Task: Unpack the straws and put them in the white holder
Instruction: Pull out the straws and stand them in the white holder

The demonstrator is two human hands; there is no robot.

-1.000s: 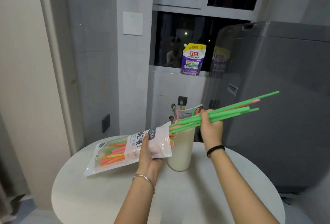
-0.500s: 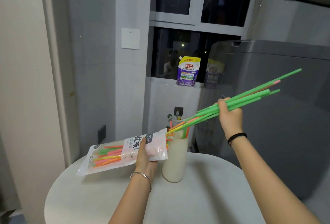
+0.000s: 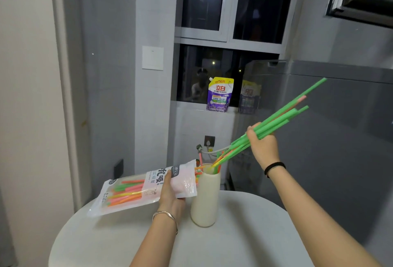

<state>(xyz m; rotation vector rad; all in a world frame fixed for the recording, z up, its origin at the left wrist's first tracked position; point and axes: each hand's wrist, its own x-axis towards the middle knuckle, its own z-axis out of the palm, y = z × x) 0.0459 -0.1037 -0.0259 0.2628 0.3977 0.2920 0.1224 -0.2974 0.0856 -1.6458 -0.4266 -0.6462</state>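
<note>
Hands grip glossy plastic packet [image 3: 146, 188] and slender green straws [image 3: 276, 122] over smooth holder [image 3: 205, 198].

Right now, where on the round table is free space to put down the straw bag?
The table is bare right of the white holder, up to the right forearm, and along the near-left part under the bag. It is crowded around the holder's mouth, where the bag's open end, the left hand and the straws held by the right hand meet.

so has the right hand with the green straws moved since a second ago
Yes. The right hand has lifted the green straws up and to the right, away from the white holder on the table; their low ends now point down into its mouth.
</note>
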